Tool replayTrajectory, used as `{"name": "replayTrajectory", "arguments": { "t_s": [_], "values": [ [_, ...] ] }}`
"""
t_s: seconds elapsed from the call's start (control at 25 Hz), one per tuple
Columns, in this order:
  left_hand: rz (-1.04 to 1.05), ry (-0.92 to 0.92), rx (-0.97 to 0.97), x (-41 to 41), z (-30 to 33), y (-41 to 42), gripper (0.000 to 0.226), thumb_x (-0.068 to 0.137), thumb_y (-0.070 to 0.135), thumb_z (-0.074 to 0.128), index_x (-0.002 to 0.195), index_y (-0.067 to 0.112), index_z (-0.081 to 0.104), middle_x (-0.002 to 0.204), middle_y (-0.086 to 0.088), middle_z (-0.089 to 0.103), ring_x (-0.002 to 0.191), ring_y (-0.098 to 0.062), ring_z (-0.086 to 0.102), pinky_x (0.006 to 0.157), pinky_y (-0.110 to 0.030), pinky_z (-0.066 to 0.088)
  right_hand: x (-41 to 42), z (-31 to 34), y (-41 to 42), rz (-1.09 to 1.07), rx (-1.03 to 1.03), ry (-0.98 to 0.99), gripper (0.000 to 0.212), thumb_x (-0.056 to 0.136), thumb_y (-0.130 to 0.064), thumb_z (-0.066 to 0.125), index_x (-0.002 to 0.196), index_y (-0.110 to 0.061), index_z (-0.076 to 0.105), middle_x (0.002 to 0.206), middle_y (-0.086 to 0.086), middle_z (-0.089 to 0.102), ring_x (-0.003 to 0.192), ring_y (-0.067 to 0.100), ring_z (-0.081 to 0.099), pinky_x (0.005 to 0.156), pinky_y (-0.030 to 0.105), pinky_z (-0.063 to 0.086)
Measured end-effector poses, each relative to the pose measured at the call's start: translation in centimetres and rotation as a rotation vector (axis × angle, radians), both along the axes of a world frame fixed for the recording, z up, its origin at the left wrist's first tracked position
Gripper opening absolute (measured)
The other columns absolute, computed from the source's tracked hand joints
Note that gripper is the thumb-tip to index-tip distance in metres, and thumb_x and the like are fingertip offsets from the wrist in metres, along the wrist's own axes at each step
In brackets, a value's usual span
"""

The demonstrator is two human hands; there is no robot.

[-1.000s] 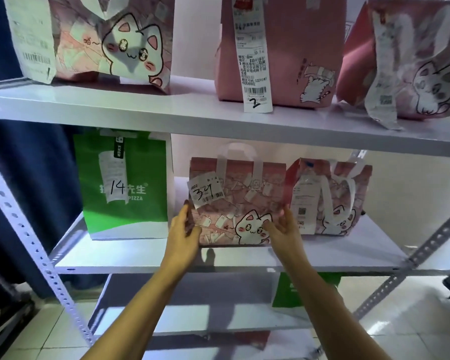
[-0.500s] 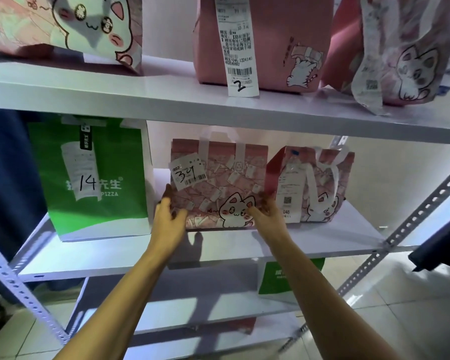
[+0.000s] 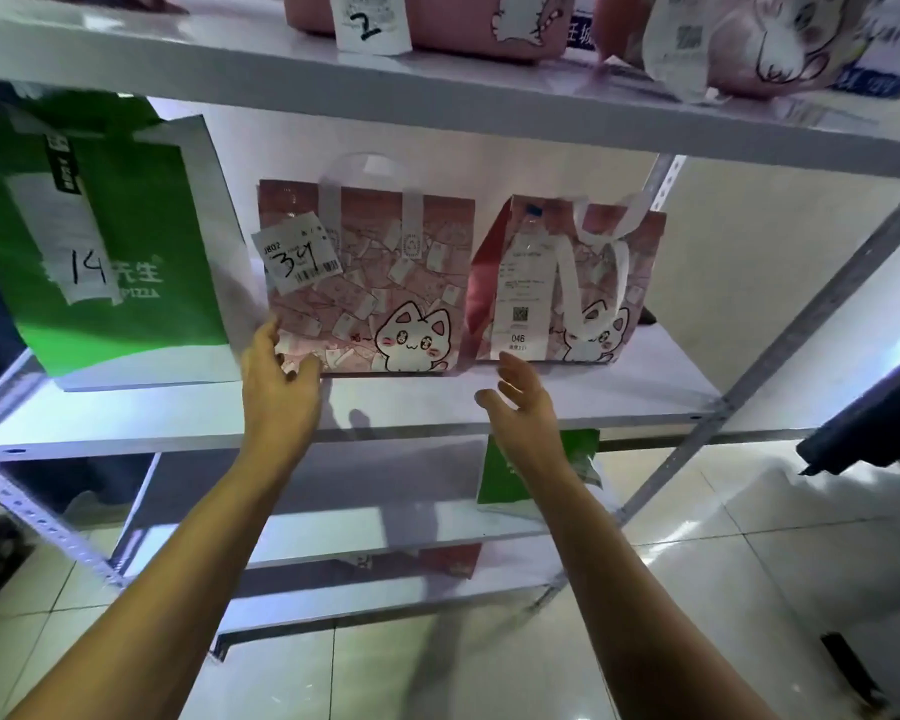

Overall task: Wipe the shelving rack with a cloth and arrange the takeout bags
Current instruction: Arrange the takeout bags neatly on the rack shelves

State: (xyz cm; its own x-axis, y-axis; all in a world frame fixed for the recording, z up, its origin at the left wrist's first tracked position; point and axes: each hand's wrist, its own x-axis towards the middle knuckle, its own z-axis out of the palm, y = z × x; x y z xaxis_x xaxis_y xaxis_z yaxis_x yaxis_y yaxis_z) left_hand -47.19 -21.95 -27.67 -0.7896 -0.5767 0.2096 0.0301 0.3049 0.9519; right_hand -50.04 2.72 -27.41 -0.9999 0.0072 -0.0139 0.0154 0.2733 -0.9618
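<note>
Only the head view here. The 34 bag (image 3: 370, 283) sits mid-frame on the middle shelf (image 3: 567, 394), upright, between the green bag (image 3: 110, 241) at left and the 046 bag (image 3: 567, 283) just right of it. Its broad printed face points out at the camera, and its long axis runs left-right along the shelf.

The left hand (image 3: 276, 376) touches the bag's lower left corner with loosely bent fingers, not really gripping. The right hand (image 3: 520, 402) hangs released in front of the shelf edge, below the gap between the two pink bags, touching nothing.

My guess is these bags are light, with soft floppy sides that'd buckle if squeezed. Best grip would be either both bottom corners to slide it, or the white handles (image 3: 370, 184) up top.
</note>
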Motion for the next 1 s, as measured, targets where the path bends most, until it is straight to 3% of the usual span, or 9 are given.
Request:
{"name": "replayTrajectory", "arguments": {
  "t_s": [0.12, 0.28, 0.36, 0.56, 0.64, 0.72, 0.8, 0.88, 1.0],
  "values": [
    [0.001, -0.008, -0.017, 2.1, -0.9, 4.1, 0.041, 0.094, 0.016, 0.051, 0.134, 0.029, 0.050, 0.140, 0.004, 0.049, 0.115, -0.008, 0.051, 0.084, -0.012, 0.037, 1.5, -2.0, 3.4, 0.010, 0.026, -0.019, 0.049, 0.096, -0.017, 0.065, 0.142, -0.028, 0.050, 0.133, -0.004, 0.059, 0.116, 0.009, 0.058, 0.081, 0.012, 0.047],
    [-0.039, -0.029, -0.006, 4.5, -3.2, 10.4, 0.035, 0.095, 0.006, 0.052, 0.121, 0.029, 0.056, 0.130, 0.004, 0.055, 0.116, -0.016, 0.054, 0.082, -0.013, 0.040, 3.3, -5.0, 8.6, 0.006, 0.037, -0.043, 0.042, 0.096, -0.014, 0.065, 0.135, -0.025, 0.056, 0.124, -0.004, 0.066, 0.113, 0.014, 0.065, 0.094, 0.036, 0.058],
    [-0.057, -0.050, -0.002, 5.7, -4.7, 13.1, 0.036, 0.094, 0.003, 0.052, 0.120, 0.028, 0.057, 0.127, 0.005, 0.058, 0.115, -0.015, 0.055, 0.081, -0.012, 0.041, 4.1, -6.8, 10.9, 0.015, 0.036, -0.066, 0.038, 0.096, -0.011, 0.064, 0.131, -0.022, 0.058, 0.120, -0.009, 0.066, 0.112, 0.011, 0.065, 0.097, 0.039, 0.058],
    [-0.094, -0.138, 0.009, 7.9, -10.2, 19.5, 0.039, 0.093, 0.000, 0.054, 0.114, 0.033, 0.059, 0.123, 0.010, 0.060, 0.114, -0.010, 0.056, 0.083, -0.019, 0.045, 6.5, -12.4, 16.1, 0.035, 0.050, -0.180, 0.037, 0.097, -0.014, 0.064, 0.133, -0.024, 0.058, 0.128, -0.005, 0.067, 0.114, 0.012, 0.064, 0.083, 0.015, 0.051],
    [-0.134, -0.184, 0.021, 8.6, -12.2, 21.1, 0.042, 0.094, -0.001, 0.054, 0.114, 0.035, 0.059, 0.123, 0.010, 0.060, 0.114, -0.007, 0.057, 0.084, -0.023, 0.049, 7.3, -14.2, 17.4, 0.028, 0.061, -0.227, 0.040, 0.097, -0.014, 0.063, 0.136, -0.024, 0.058, 0.130, -0.001, 0.066, 0.117, 0.015, 0.063, 0.086, 0.019, 0.051],
    [-0.179, -0.234, 0.000, 8.9, -14.0, 21.9, 0.042, 0.095, 0.002, 0.054, 0.114, 0.039, 0.058, 0.122, 0.013, 0.061, 0.113, 0.000, 0.056, 0.084, -0.013, 0.047, 7.5, -15.8, 18.2, 0.019, 0.073, -0.256, 0.041, 0.097, -0.012, 0.063, 0.137, -0.022, 0.060, 0.130, 0.002, 0.067, 0.117, 0.016, 0.063, 0.094, 0.029, 0.054],
    [-0.208, -0.286, 0.006, 8.7, -15.4, 22.2, 0.041, 0.094, 0.005, 0.054, 0.112, 0.041, 0.059, 0.119, 0.016, 0.063, 0.109, 0.003, 0.057, 0.079, -0.005, 0.043, 7.3, -17.4, 18.6, 0.016, 0.077, -0.272, 0.040, 0.097, -0.012, 0.063, 0.135, -0.022, 0.061, 0.129, 0.002, 0.068, 0.115, 0.015, 0.064, 0.091, 0.022, 0.053],
    [-0.224, -0.323, 0.022, 8.6, -16.8, 22.3, 0.041, 0.092, 0.004, 0.053, 0.111, 0.039, 0.061, 0.118, 0.019, 0.064, 0.110, 0.003, 0.058, 0.081, -0.007, 0.042, 7.1, -18.8, 18.8, 0.024, 0.077, -0.283, 0.039, 0.098, -0.011, 0.062, 0.134, -0.023, 0.062, 0.126, -0.001, 0.069, 0.113, 0.010, 0.065, 0.080, 0.007, 0.050],
    [-0.213, -0.371, 0.044, 9.2, -19.0, 22.4, 0.038, 0.092, 0.003, 0.051, 0.111, 0.033, 0.063, 0.116, 0.020, 0.065, 0.111, 0.006, 0.057, 0.085, -0.013, 0.043, 7.0, -21.1, 18.6, 0.027, 0.054, -0.312, 0.037, 0.098, -0.010, 0.061, 0.132, -0.025, 0.063, 0.123, -0.003, 0.070, 0.112, 0.004, 0.064, 0.074, 0.004, 0.050]
  ]
}}
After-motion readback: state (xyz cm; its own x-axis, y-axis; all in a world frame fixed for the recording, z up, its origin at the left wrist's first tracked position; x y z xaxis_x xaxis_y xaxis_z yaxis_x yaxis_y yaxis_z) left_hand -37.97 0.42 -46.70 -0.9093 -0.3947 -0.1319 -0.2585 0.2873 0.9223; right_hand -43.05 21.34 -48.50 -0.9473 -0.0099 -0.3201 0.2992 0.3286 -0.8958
